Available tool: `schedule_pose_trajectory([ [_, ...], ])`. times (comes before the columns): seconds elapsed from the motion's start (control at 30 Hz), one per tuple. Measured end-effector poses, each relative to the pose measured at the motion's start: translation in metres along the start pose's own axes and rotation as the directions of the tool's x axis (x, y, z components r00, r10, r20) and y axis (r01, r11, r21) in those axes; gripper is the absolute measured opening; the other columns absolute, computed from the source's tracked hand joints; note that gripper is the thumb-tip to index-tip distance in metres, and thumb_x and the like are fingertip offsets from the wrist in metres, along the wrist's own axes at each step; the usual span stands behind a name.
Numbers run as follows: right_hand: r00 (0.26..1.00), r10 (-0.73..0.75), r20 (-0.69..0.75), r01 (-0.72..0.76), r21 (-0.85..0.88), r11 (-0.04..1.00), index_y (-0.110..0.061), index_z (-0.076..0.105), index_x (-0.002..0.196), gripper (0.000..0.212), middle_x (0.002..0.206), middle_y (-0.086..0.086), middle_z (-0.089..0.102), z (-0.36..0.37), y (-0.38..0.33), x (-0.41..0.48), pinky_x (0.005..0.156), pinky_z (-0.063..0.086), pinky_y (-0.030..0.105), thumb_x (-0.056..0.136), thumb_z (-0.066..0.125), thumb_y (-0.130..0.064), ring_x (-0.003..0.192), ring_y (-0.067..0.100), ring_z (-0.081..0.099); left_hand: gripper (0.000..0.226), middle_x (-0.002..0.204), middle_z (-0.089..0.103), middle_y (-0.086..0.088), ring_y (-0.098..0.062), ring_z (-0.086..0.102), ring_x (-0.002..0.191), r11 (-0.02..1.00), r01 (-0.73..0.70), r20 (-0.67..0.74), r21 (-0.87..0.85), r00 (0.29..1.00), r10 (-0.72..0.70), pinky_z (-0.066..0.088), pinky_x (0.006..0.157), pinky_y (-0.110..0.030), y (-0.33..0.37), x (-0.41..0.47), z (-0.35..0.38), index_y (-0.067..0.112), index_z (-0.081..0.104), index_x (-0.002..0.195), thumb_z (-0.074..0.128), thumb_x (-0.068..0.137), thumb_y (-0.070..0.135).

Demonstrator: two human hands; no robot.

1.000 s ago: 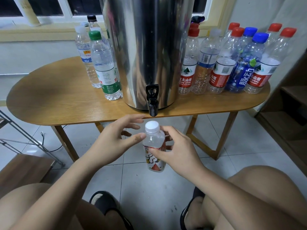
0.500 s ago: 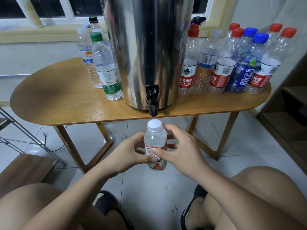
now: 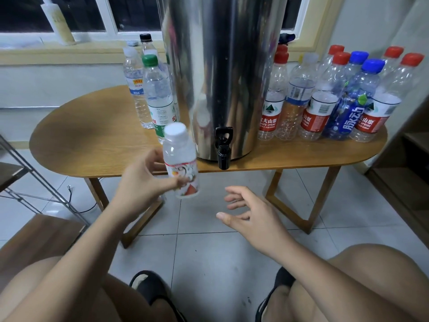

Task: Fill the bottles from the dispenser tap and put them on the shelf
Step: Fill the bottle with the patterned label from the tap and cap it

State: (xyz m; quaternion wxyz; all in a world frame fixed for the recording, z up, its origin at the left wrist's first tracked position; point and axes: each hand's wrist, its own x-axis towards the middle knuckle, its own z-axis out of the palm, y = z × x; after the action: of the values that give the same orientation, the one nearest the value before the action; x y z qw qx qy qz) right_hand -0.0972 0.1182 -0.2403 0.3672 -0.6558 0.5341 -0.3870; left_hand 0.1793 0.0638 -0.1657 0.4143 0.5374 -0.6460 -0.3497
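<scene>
Right of the steel dispenser (image 3: 220,66) stand clear bottles (image 3: 325,101) with red and blue caps; they look empty. Left of it stand a few capped bottles (image 3: 155,94). The left hand (image 3: 141,180) pinches a small white-capped bottle (image 3: 180,156) with a colourful label, slightly tilted, in the air before the edge of the oval wooden table (image 3: 92,140), left of the black tap (image 3: 223,147). The right hand (image 3: 250,219) has its fingers spread, holding nothing. The table stands on pale tiles (image 3: 209,240), under a window (image 3: 134,12).

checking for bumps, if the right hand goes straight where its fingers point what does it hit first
The right hand would probably meet the small clear white-capped plastic bottle held by the left hand, though depth is unclear.
</scene>
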Motion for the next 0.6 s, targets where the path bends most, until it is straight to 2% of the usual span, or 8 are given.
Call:
schedule_pose_trajectory([
  [0.1,1.000,0.004,0.023,-0.003,-0.034,0.999,-0.031,0.059,0.146,0.057,0.125,-0.018,0.066,0.003,0.001,0.001,0.087,0.062,0.024,0.095,0.083,-0.038,0.119,0.002,0.065,0.052,0.108,0.083,0.005,-0.013,0.081,0.098,0.997,0.022,-0.102,-0.078,0.994,-0.030,0.065,0.089,-0.042,0.007,0.011,-0.013,0.020,0.071,0.122,0.097,0.078,0.031],
  [0.2,1.000,0.011,0.029,-0.009,-0.056,0.998,-0.030,0.061,0.143,0.052,0.122,-0.018,0.066,0.005,0.001,0.002,0.084,0.061,0.021,0.096,0.082,-0.037,0.114,0.001,0.066,0.057,0.111,0.082,0.005,-0.013,0.080,0.100,0.993,-0.001,-0.193,-0.116,0.981,-0.022,0.066,0.089,-0.043,0.009,0.025,-0.021,0.020,0.070,0.124,0.098,0.076,0.031],
  [0.33,0.999,0.034,0.033,-0.031,-0.070,0.997,-0.032,0.063,0.140,0.049,0.119,-0.018,0.067,0.007,0.003,0.003,0.082,0.059,0.019,0.096,0.082,-0.037,0.110,0.002,0.068,0.065,0.115,0.081,0.010,-0.006,0.077,0.104,0.999,-0.018,-0.298,-0.038,0.954,0.006,0.066,0.093,-0.043,0.003,0.045,-0.025,0.027,0.070,0.128,0.102,0.072,0.035],
  [0.47,0.999,0.029,0.037,-0.025,-0.095,0.995,-0.031,0.063,0.139,0.047,0.119,-0.018,0.067,0.007,0.005,0.004,0.085,0.060,0.020,0.096,0.081,-0.036,0.112,0.001,0.067,0.068,0.116,0.080,0.011,-0.003,0.076,0.104,1.000,-0.007,-0.339,-0.001,0.941,0.006,0.066,0.093,-0.043,-0.007,0.063,-0.019,0.026,0.070,0.130,0.101,0.072,0.042],
  [0.6,0.999,0.026,0.033,-0.022,-0.112,0.993,-0.031,0.064,0.137,0.043,0.118,-0.019,0.067,0.006,0.007,0.006,0.085,0.060,0.021,0.097,0.080,-0.034,0.112,0.001,0.067,0.069,0.119,0.078,0.012,-0.002,0.074,0.106,0.993,-0.002,-0.385,0.114,0.922,0.046,0.065,0.094,-0.040,-0.010,0.078,-0.016,0.025,0.068,0.133,0.098,0.075,0.048],
])
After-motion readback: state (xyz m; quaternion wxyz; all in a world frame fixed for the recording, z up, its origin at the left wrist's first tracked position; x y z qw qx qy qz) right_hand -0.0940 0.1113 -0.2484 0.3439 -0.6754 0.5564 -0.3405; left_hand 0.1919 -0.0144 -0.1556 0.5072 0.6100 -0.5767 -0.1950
